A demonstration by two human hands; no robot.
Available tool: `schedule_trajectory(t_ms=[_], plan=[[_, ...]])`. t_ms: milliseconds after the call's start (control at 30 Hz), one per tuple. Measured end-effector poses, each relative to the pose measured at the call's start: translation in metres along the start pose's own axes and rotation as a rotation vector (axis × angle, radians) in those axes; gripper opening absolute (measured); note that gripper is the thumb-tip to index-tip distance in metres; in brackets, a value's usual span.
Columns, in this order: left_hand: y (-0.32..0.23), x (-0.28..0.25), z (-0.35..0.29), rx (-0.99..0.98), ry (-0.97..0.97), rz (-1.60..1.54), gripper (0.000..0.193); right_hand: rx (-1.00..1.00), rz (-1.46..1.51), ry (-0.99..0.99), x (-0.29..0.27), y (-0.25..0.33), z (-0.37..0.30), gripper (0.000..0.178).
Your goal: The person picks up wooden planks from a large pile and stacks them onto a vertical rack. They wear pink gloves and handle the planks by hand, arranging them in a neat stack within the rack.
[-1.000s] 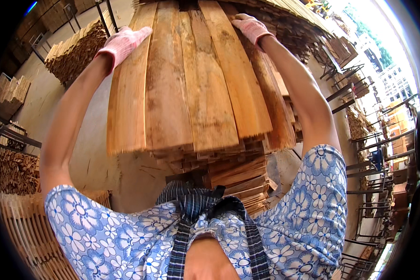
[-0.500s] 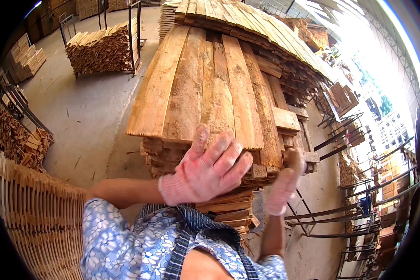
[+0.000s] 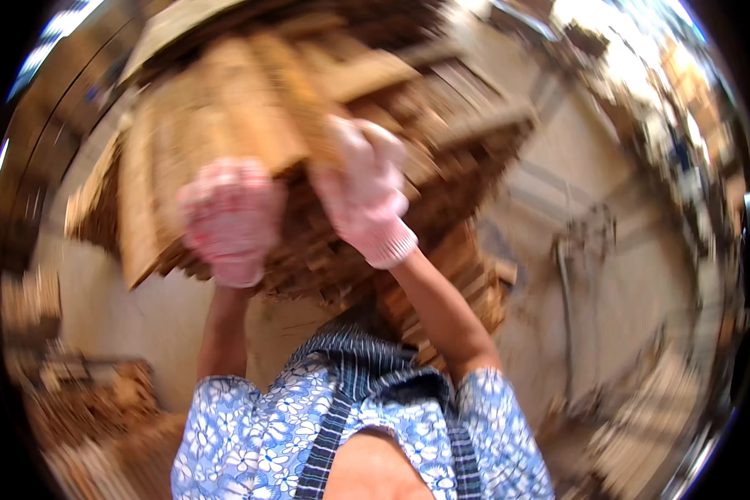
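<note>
My right hand (image 3: 367,179), in a pink and white knit glove, is closed around the near end of a narrow wooden board (image 3: 287,79). That board slants away on top of a stack of rough timber. My left hand (image 3: 229,221), gloved alike with red smears on the back, rests over the near ends of the wider planks (image 3: 162,150) beside it. Motion blurs its fingers, so I cannot tell whether they grip a plank. Under both hands the stack's rough side (image 3: 308,250) shows many uneven board ends.
Another layer of lumber (image 3: 179,33) rises at the far side. More boards (image 3: 467,100) lie crosswise to the right. Loose wood (image 3: 467,292) sits low beside my right forearm. Dark metal frames (image 3: 587,233) stand on the concrete floor (image 3: 525,325) at right; cut-wood piles (image 3: 112,392) are at lower left.
My view has swung, so the stack now appears turned and farther left. My right hand has moved from beside the stack onto the narrow board; my left hand has shifted left along the plank ends.
</note>
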State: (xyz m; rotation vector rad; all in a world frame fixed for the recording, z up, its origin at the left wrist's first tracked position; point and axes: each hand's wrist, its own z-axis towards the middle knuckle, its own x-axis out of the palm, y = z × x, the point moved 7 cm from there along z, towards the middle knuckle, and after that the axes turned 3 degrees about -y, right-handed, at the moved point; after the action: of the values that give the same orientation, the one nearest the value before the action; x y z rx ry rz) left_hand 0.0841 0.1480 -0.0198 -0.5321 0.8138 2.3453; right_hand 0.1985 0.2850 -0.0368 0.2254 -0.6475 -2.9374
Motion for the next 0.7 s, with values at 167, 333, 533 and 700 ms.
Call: schedule_trajectory(t_ms=[167, 333, 533, 700], plan=[[0.004, -0.064, -0.007, 0.066, -0.295, -0.082, 0.037, 0.155, -0.082, -0.208, -0.075, -0.005, -0.035, 0.051], [-0.089, -0.097, -0.033, 0.393, -0.208, -0.696, 0.036, 1.209, -0.108, 0.158, -0.113, -0.115, -0.265, 0.04], [-0.268, -0.003, -0.17, 0.612, 0.664, -1.361, 0.04, 1.893, -0.334, 0.324, -0.176, -0.063, -0.581, 0.05], [-0.366, 0.054, -0.332, 0.874, 1.486, -1.121, 0.041, 2.296, -0.397, 0.458, -0.234, 0.007, -0.687, 0.049]])
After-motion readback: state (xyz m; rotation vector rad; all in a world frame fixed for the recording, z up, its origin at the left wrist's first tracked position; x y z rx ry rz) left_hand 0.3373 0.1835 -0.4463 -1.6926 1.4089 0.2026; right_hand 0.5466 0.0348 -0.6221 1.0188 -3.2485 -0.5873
